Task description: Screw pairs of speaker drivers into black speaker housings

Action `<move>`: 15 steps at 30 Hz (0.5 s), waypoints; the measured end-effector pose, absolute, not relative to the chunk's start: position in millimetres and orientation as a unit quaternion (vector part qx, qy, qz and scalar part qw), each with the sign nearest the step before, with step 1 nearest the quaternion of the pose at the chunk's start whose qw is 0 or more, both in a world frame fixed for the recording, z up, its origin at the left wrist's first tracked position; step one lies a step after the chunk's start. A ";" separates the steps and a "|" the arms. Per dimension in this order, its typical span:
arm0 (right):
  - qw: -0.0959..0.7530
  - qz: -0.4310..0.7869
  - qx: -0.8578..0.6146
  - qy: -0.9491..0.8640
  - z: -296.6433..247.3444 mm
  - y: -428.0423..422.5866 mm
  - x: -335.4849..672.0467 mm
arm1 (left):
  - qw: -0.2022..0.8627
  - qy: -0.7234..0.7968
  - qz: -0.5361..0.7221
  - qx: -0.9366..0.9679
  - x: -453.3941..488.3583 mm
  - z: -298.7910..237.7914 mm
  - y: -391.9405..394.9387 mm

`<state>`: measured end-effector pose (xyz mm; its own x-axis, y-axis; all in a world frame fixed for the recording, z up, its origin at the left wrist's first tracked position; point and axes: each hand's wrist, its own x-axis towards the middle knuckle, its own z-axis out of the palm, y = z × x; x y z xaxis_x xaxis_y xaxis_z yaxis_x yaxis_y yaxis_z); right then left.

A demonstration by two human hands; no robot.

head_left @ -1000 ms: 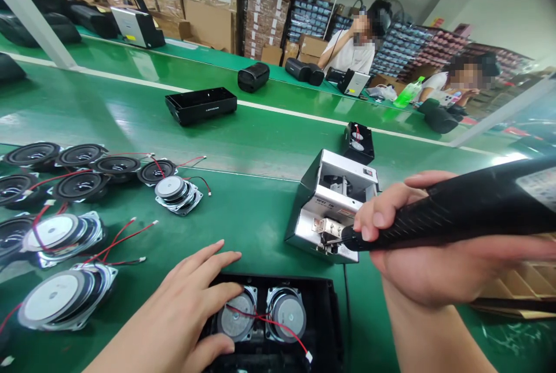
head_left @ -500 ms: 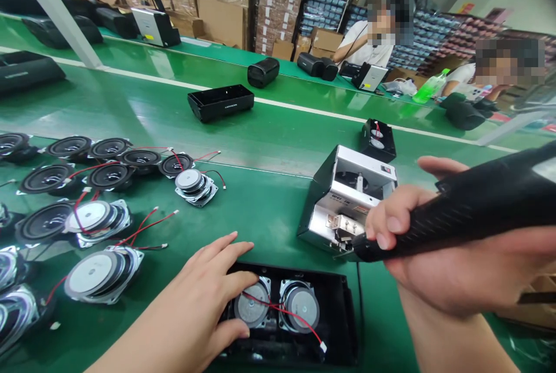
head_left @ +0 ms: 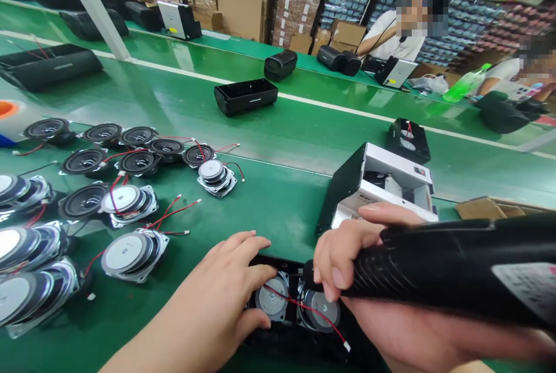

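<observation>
My left hand (head_left: pixel 217 297) lies on the left end of a black speaker housing (head_left: pixel 299 338) at the near edge of the green bench, fingers resting by its left speaker driver (head_left: pixel 271 302). A second driver (head_left: pixel 319 312) sits beside it, with red wires (head_left: pixel 304 306) running across both. My right hand (head_left: pixel 369 280) grips a black electric screwdriver (head_left: pixel 443 271), whose tip end is over the right driver. Just behind stands a silver screw feeder box (head_left: pixel 382 185).
Several loose speaker drivers (head_left: pixel 117 199) with red leads cover the bench at left. A black housing (head_left: pixel 245 96) and a small black speaker part (head_left: pixel 408 138) lie on the conveyor belt. Cardboard (head_left: pixel 490 208) lies at right. Two people sit across the line, with stacked cartons behind.
My right hand has brought the screwdriver from the screw feeder down and left to the housing's right driver. The view has shifted right; my left hand stays on the housing.
</observation>
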<state>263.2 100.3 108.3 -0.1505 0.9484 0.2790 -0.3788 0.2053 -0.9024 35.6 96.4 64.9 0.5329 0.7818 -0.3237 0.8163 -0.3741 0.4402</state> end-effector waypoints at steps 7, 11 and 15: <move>0.590 0.553 -0.291 -0.511 89.6 101.4 253.8 | 0.302 0.474 -0.019 0.827 31.7 63.8 98.7; 0.615 0.522 -0.282 -0.520 86.2 103.5 244.7 | 0.306 0.473 -0.013 0.826 31.9 62.8 99.9; 0.631 0.500 -0.277 -0.524 85.0 103.5 242.3 | 0.314 0.469 -0.010 0.826 34.5 65.1 100.4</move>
